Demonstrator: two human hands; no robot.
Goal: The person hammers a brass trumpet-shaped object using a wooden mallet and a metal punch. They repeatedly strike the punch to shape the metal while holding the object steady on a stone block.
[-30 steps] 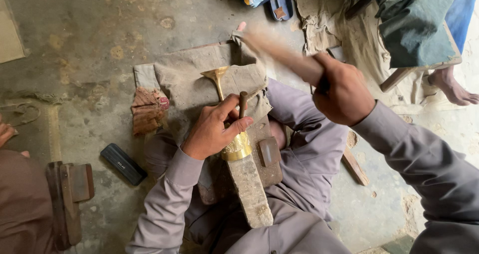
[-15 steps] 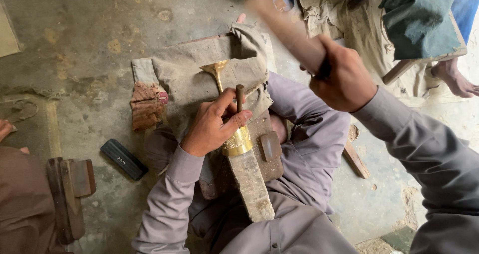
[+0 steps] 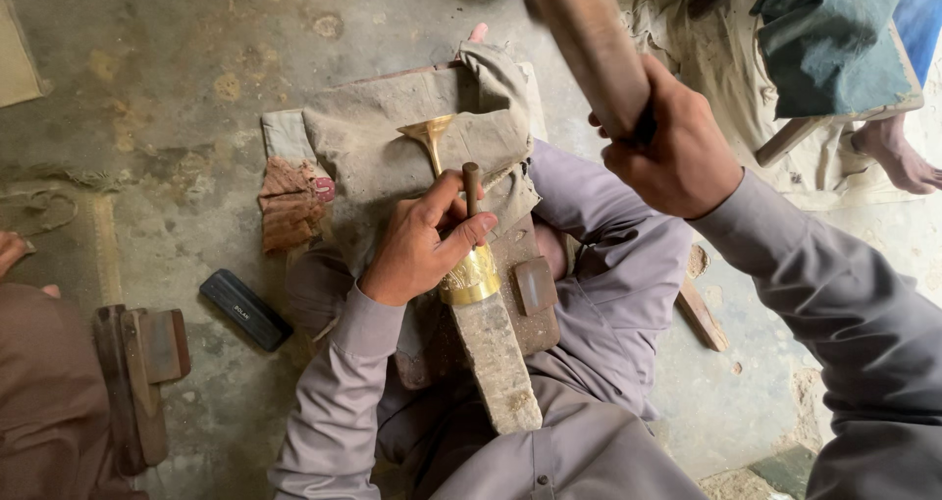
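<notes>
Striking setup: punch pinned, mallet raised

Your left hand (image 3: 417, 250) is pinching the short brown metal punch (image 3: 472, 188) upright on the brass flared piece (image 3: 461, 255); your right hand (image 3: 677, 147) is fist-gripping the wooden mallet handle (image 3: 589, 39) above-right.

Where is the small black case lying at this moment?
In the head view, the black case lies on the concrete floor, low and left of the left hand, between a wooden block and the person's left sleeve.

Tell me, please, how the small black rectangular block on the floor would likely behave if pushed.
The black block lies flat on a long face, so it would probably slide, not roll or tip. It looks rigid. The rough concrete floor would likely drag on it.
</notes>
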